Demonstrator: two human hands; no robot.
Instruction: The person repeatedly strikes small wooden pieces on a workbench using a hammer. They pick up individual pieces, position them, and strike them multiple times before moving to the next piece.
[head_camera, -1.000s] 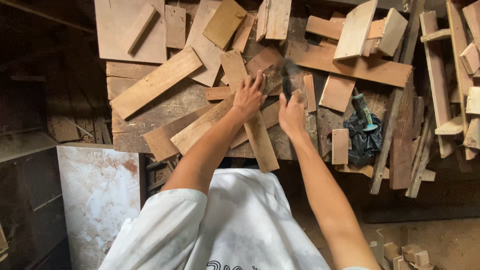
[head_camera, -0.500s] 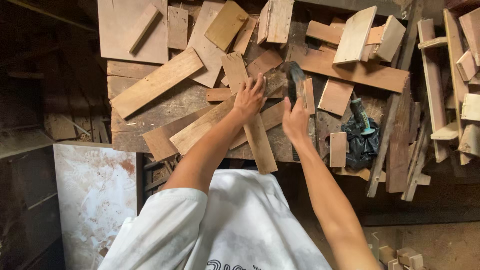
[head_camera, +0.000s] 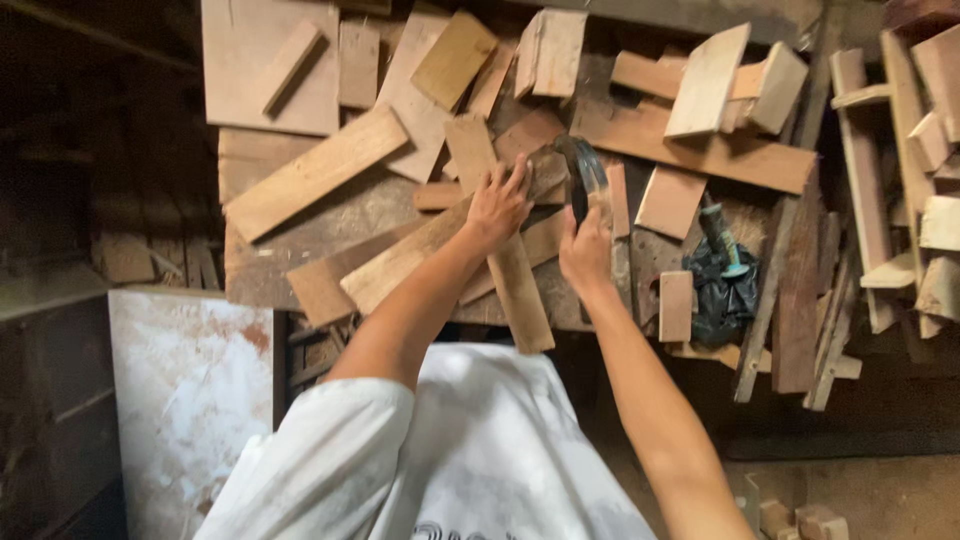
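Right hand, clamped on the hammer, has lifted it higher — your left hand still presses flat, fingers apart, on the wood strip.

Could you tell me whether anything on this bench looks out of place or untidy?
Yes: the bench is buried in wood offcuts lying criss-cross at all angles, some overhanging the front edge. The left hand presses a plank; the right hand grips a dark tool.
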